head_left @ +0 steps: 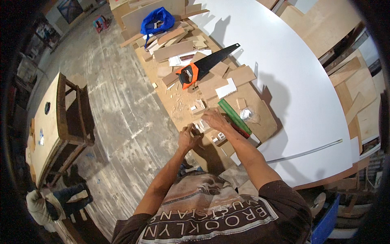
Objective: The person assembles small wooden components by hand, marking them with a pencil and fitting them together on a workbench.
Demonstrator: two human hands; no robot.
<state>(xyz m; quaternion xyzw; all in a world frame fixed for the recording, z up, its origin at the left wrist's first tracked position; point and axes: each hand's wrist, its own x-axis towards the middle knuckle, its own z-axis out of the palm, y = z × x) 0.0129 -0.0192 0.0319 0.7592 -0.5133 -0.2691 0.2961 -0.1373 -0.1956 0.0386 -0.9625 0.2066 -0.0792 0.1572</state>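
Note:
Both hands meet at a small wooden piece with white parts (pixel 200 126) near the front left edge of the wooden work board. My left hand (pixel 187 138) is closed at its left end, fingertips against it. From the right, my right hand (pixel 215 119) reaches over with fingers bent down and grips its other end. Two similar small pieces lie close by: one wooden block with white bits (pixel 198 106) just beyond my hands, another (pixel 218 138) beside my right forearm. A green level-like bar (pixel 233 115) lies right of my right hand.
A handsaw with an orange handle (pixel 191 75) rests on heaped wood offcuts (pixel 174 51). Beyond it is a blue bag (pixel 158 21). A clear plastic bundle (pixel 246 114) sits near the bar. A white sheet (pixel 300 81) spreads to the right, with a metal strip (pixel 304 151) on it.

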